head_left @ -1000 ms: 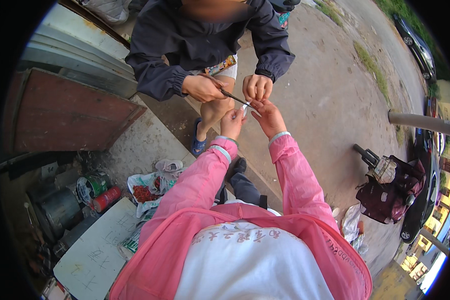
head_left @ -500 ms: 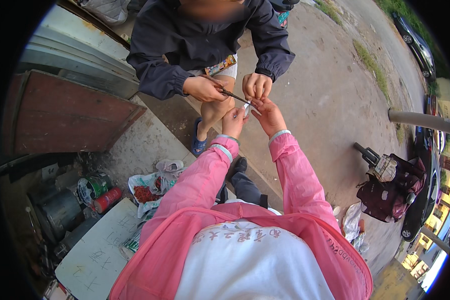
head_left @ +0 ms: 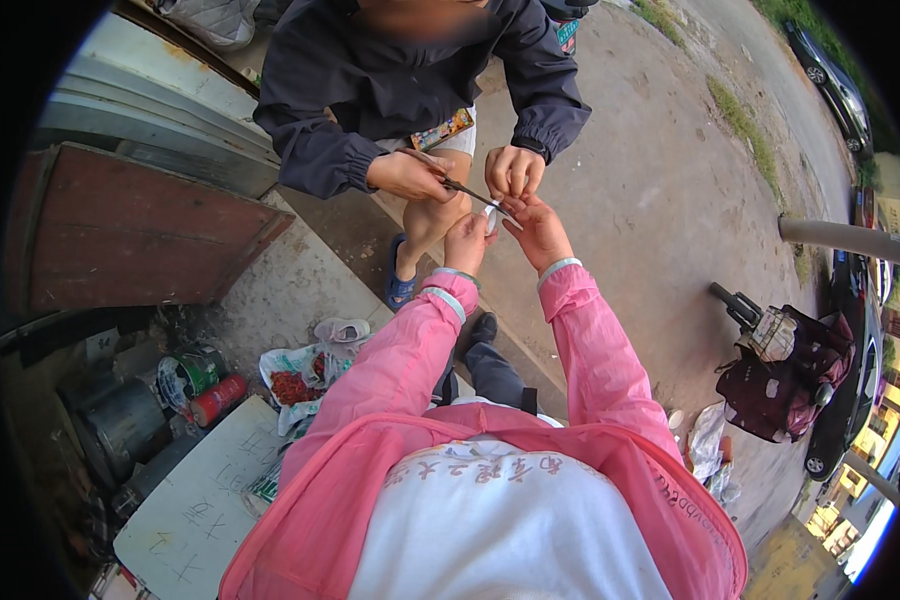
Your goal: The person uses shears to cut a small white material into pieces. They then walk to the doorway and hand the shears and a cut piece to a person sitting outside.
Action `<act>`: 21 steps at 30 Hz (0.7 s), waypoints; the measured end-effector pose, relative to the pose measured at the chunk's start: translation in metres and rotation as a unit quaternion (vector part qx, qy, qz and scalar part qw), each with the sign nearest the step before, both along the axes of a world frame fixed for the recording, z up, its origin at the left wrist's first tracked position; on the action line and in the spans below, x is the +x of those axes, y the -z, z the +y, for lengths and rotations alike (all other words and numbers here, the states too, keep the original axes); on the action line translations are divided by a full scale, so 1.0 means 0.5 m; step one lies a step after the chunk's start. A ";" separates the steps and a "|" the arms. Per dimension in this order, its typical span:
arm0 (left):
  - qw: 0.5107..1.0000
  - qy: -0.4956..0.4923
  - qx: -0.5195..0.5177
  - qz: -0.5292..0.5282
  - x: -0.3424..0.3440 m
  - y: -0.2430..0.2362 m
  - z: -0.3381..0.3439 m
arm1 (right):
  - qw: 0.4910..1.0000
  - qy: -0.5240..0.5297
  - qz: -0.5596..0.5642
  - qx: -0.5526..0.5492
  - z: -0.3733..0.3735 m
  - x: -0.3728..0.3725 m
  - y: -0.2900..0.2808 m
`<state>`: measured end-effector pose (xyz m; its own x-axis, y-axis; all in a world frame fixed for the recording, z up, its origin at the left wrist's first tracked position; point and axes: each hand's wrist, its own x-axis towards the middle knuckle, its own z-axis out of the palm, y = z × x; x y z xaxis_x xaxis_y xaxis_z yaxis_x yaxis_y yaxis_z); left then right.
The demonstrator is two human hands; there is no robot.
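Note:
My left hand is closed, its fingers pinching a small white piece that looks curved like a thin roll. Just to its right, my right hand has its thumb apart from its half-bent fingers; nothing shows in its grasp. A person in a dark jacket faces me, holding dark scissors in one hand. The blades reach the gap between my hands, beside the white piece. That person's other hand is bunched right above my right fingertips; what it pinches is too small to make out.
A colourful box lies on the person's lap. At left stand a brown board, a red canister and a white tabletop; plastic bags lie nearby. A bike with dark covers and a pole are at right.
The scissors' blades have tipped slightly toward my right fingers, and the white piece shows a rounder outline. Both my hands stay almost where they were.

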<state>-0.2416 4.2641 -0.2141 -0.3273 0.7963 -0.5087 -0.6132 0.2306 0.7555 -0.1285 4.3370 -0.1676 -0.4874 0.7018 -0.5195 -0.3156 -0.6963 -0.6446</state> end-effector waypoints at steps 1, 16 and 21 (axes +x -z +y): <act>1.000 0.001 -0.001 -0.004 -0.001 -0.004 0.001 | 1.000 0.000 0.004 -0.001 0.001 -0.001 0.002; 1.000 0.010 0.000 -0.006 0.003 -0.018 -0.001 | 1.000 -0.002 -0.001 0.005 0.003 0.004 0.018; 1.000 0.007 -0.001 0.004 0.003 -0.006 0.000 | 1.000 -0.005 -0.009 -0.004 0.003 0.005 0.017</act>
